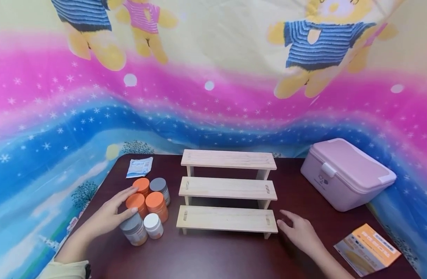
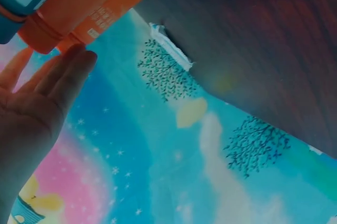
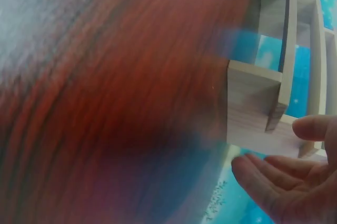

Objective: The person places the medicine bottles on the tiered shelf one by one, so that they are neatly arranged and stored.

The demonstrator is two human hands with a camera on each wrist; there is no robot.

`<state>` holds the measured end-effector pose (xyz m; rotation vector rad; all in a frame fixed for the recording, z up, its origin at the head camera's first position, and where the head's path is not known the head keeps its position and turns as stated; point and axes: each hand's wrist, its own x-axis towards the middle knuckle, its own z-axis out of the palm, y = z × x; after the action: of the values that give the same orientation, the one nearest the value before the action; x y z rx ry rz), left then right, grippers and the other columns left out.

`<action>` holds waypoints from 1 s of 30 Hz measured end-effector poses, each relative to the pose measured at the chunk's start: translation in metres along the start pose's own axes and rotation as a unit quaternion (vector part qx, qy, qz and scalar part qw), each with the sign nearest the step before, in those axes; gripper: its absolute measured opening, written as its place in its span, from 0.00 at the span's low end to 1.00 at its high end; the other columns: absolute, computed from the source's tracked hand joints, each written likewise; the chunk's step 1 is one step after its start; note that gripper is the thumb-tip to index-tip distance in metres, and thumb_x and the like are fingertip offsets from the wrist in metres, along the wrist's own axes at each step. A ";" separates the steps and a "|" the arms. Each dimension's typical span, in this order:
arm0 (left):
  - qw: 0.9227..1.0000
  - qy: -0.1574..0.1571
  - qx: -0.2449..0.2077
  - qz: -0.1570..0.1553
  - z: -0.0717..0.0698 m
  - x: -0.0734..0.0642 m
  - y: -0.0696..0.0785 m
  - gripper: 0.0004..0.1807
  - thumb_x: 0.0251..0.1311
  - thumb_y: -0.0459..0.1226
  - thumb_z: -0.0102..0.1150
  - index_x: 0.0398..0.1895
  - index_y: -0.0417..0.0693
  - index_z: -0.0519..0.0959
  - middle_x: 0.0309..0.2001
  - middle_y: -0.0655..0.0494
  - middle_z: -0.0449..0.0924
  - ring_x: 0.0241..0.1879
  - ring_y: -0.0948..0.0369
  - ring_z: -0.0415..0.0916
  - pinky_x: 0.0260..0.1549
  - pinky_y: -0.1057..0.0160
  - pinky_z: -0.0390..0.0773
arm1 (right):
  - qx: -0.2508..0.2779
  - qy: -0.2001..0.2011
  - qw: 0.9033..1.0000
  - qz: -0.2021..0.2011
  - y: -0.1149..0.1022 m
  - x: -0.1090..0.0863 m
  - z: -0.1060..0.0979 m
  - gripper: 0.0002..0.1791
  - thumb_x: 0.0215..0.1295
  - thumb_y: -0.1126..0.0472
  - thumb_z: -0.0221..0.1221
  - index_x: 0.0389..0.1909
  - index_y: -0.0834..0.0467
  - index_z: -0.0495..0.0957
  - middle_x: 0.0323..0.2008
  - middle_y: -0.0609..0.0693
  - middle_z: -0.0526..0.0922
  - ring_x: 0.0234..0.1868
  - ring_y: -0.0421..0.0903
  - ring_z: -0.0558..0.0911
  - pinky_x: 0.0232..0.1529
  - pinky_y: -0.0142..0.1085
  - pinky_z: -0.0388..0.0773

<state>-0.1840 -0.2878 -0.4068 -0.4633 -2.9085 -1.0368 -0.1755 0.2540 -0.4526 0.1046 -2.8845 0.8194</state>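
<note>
My left hand [image 1: 106, 215] reaches in from the left with its fingers extended and its fingertips right at the orange lids of a cluster of jars. The cluster holds three orange-lidded jars [image 1: 156, 205], two grey-lidded jars [image 1: 133, 230] and a small white-lidded bottle [image 1: 153, 226]. In the left wrist view the fingertips meet the lid end of an orange jar [image 2: 89, 3]. My right hand [image 1: 301, 233] is by the right end of the lowest step of a three-tier wooden stand [image 1: 227, 219], thumb and fingers apart, holding nothing.
A white-and-blue packet [image 1: 139, 167] marked "Surgical" lies at the back left. At the right stand a pink lidded box [image 1: 346, 170] and, nearer, an orange-and-yellow carton [image 1: 368, 250]. A printed cloth [image 1: 206, 108] hangs behind the dark wooden table [image 1: 213, 255].
</note>
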 end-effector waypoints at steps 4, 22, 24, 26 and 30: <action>0.999 0.031 -0.006 -0.002 0.004 0.004 -0.005 0.33 0.64 0.46 0.55 0.68 0.41 0.62 0.66 0.37 0.59 0.60 0.37 0.63 0.50 0.37 0.70 | 0.037 -0.041 0.998 0.035 -0.002 -0.002 0.005 0.20 0.60 0.56 0.61 0.52 0.60 0.78 0.31 0.46 0.83 0.30 0.41 0.78 0.34 0.35 0.74; 0.987 -0.014 -0.136 -0.090 0.002 -0.006 -0.010 0.35 0.62 0.44 0.59 0.68 0.43 0.57 0.62 0.35 0.64 0.58 0.36 0.65 0.44 0.45 0.78 | 0.409 -0.170 0.886 0.136 0.003 0.008 0.009 0.34 0.61 0.68 0.57 0.64 0.78 0.53 0.35 0.55 0.83 0.33 0.44 0.83 0.36 0.37 0.82; 0.984 -0.013 -0.150 -0.091 0.003 -0.005 -0.014 0.35 0.62 0.44 0.58 0.68 0.43 0.57 0.62 0.35 0.64 0.59 0.35 0.64 0.45 0.44 0.77 | 0.410 -0.167 0.886 0.136 0.003 0.010 0.009 0.35 0.61 0.70 0.57 0.65 0.77 0.53 0.36 0.54 0.82 0.34 0.43 0.83 0.37 0.37 0.82; 0.982 -0.012 -0.160 -0.097 0.005 -0.002 -0.016 0.34 0.63 0.44 0.58 0.68 0.43 0.58 0.62 0.35 0.64 0.60 0.35 0.63 0.46 0.43 0.76 | 0.412 -0.166 0.885 0.137 0.002 0.012 0.009 0.36 0.60 0.71 0.57 0.65 0.76 0.52 0.36 0.54 0.82 0.34 0.42 0.82 0.37 0.37 0.82; 0.978 -0.008 -0.168 -0.125 0.009 0.006 -0.015 0.36 0.62 0.44 0.58 0.68 0.41 0.57 0.62 0.32 0.64 0.60 0.33 0.62 0.48 0.42 0.75 | 0.422 -0.168 0.880 0.139 0.003 0.013 0.011 0.36 0.60 0.72 0.56 0.65 0.77 0.51 0.36 0.54 0.81 0.34 0.42 0.82 0.37 0.37 0.82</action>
<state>-0.1934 -0.2916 -0.4221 -0.1078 -2.8638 -1.5770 -0.1905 0.2504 -0.4619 -0.0935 -2.5994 2.2589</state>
